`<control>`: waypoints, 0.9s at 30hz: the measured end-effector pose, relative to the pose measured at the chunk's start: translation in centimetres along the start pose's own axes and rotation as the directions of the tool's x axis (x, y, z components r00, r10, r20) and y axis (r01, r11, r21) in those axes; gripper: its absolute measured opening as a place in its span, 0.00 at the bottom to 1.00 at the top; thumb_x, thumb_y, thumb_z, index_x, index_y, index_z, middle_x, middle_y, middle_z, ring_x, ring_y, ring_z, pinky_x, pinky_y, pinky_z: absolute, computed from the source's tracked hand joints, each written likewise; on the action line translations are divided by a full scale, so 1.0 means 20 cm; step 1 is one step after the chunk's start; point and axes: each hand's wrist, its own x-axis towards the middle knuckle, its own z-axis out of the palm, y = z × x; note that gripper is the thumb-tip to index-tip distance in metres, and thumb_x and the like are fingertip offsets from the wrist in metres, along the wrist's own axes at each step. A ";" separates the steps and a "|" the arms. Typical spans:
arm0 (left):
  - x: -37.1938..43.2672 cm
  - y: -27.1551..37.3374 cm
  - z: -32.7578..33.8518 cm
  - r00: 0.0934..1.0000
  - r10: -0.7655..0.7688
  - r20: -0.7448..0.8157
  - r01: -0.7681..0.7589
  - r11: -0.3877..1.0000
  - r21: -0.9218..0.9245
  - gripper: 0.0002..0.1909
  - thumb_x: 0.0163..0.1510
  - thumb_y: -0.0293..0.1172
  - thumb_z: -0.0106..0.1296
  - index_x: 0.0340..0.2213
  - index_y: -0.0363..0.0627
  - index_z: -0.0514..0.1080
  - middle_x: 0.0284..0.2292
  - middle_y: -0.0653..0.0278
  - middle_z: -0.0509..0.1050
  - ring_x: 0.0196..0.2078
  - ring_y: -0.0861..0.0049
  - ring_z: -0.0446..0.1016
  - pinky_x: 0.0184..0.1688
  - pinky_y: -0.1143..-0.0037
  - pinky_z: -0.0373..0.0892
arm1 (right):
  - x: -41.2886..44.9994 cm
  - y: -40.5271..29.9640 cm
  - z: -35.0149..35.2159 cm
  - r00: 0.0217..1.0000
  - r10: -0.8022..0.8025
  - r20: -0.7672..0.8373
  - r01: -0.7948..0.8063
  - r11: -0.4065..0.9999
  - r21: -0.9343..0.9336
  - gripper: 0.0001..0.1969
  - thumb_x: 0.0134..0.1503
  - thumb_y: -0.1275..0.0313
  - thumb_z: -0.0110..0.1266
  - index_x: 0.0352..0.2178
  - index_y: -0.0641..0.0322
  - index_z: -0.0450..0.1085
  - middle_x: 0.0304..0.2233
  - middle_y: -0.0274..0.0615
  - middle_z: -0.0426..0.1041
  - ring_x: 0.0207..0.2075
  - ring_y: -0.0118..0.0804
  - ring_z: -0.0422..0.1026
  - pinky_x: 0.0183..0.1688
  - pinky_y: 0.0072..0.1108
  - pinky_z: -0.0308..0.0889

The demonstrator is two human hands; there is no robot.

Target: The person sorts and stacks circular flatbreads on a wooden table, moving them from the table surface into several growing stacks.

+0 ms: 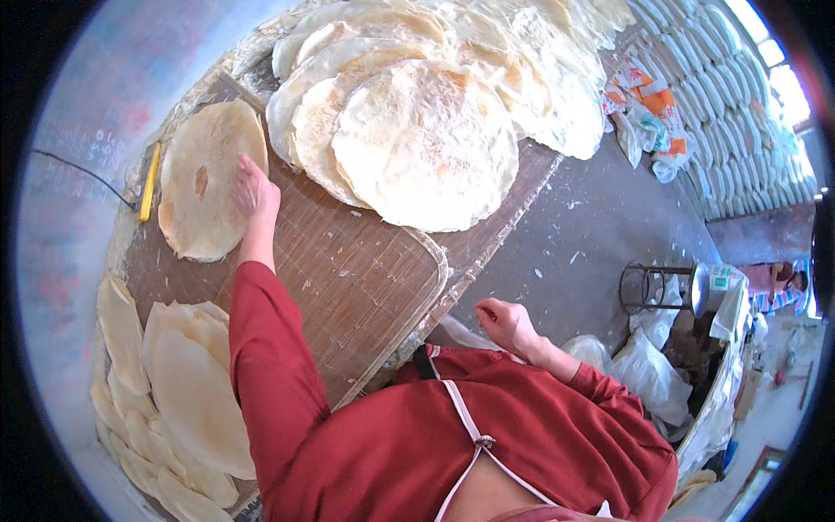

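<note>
My left hand (254, 190) lies on the right part of a large, thin, round flatbread (205, 150), with nothing seen gripped in it. This flatbread, with a brown spot near its middle, is on a slatted mat (339, 274) at the left. To its right, several pale flatbreads with browned patches overlap in a pile; the foremost one (427, 147) faces up. My right hand (509, 324) is held with curled fingers in front of my red garment, beside the board's edge; nothing shows in it. More folded or stacked thin sheets (196, 385) lie at the lower left.
A yellow bar (150, 183) with a black cable stands by the wall. At right are a round-topped metal stool (662, 289), plastic bags (652, 378), printed sacks (655, 117) and a tall stack of white sacks (724, 111). Another person (770, 279) is far off at the right.
</note>
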 end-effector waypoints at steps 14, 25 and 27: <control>0.28 -0.88 -1.22 0.941 -0.081 0.329 0.338 0.185 -0.923 0.24 0.49 0.31 0.48 0.46 0.28 0.61 0.42 0.49 0.69 0.43 0.63 0.70 0.44 0.66 0.68 | 0.11 0.05 0.03 0.966 -0.240 -0.091 0.247 0.966 0.078 0.07 0.49 0.69 0.47 0.24 0.62 0.66 0.19 0.52 0.69 0.22 0.53 0.70 0.24 0.36 0.65; -1.41 -0.96 -0.69 0.909 -0.266 0.319 0.245 -0.278 -0.929 0.29 0.52 0.38 0.47 0.50 0.29 0.57 0.48 0.49 0.63 0.50 0.62 0.63 0.50 0.65 0.62 | 0.71 -0.29 -0.29 0.877 -0.421 -0.232 0.433 0.901 0.003 0.07 0.49 0.70 0.46 0.24 0.62 0.68 0.19 0.50 0.70 0.23 0.51 0.70 0.25 0.35 0.66; -1.68 -0.89 -0.44 0.881 -0.350 0.317 0.278 -0.158 -0.948 0.29 0.50 0.35 0.49 0.51 0.34 0.58 0.50 0.52 0.62 0.51 0.63 0.61 0.50 0.64 0.62 | 0.77 -0.49 -0.20 0.864 -0.474 -0.172 0.472 0.880 -0.051 0.06 0.49 0.70 0.48 0.27 0.60 0.70 0.21 0.47 0.71 0.24 0.48 0.71 0.26 0.32 0.67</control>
